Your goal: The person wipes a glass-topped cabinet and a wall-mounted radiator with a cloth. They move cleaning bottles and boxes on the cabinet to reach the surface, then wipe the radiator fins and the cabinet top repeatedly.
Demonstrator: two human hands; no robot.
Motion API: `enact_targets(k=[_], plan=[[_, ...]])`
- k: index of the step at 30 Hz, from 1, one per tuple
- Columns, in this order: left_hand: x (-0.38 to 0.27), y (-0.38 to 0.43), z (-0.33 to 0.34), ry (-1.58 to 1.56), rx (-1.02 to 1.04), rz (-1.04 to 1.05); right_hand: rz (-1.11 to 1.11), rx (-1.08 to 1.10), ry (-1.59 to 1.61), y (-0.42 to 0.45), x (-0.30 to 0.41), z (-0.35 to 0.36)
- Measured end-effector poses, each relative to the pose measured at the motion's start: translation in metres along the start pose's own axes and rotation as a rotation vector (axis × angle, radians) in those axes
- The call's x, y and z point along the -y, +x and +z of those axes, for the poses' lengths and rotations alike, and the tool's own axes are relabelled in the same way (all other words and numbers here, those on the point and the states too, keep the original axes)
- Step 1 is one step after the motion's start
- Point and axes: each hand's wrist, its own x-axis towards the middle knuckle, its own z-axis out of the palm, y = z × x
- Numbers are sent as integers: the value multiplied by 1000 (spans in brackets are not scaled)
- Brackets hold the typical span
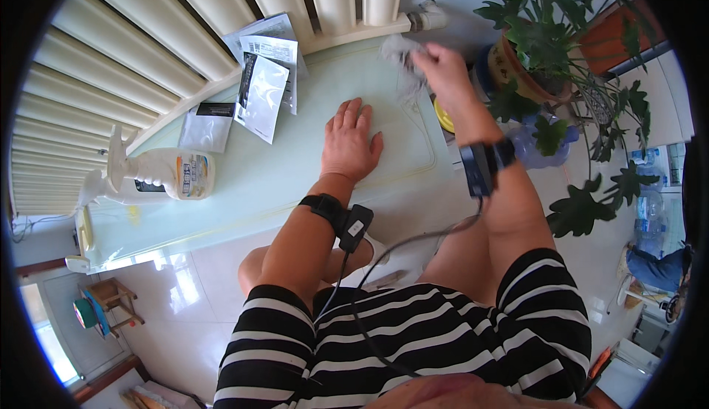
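Observation:
My right hand [444, 71] grips a crumpled grey cloth [397, 49] at the far right corner of a pale green glass tabletop [266, 170]. Part of the cloth hangs down below the fingers and looks slightly blurred. Flat on the glass, palm down and holding nothing, lies my left hand [350, 146], its thumb spread to the side. To its left are several foil packets; the nearest is a silver packet [263, 98], and a smaller packet [207, 126] lies beside it. A spray bottle [191, 173] lies further left, next to another white trigger sprayer [91, 190].
A cream radiator [183, 37] borders the table's far side, with a pipe valve [429, 16] at its end. At the right, a potted plant [532, 71] spreads leaves near my right arm, above a bluish plastic jug [540, 146]. A wooden stool [113, 301] stands at lower left.

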Motion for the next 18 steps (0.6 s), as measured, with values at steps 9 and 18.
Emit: enact_targets(k=[9,18], plan=[[20,-6,-11,-558,73,-78,448,-5,594,-164,51,-13],[-46,-149,-44,-1491,141,-327,451,192,384,-261,44,26]])
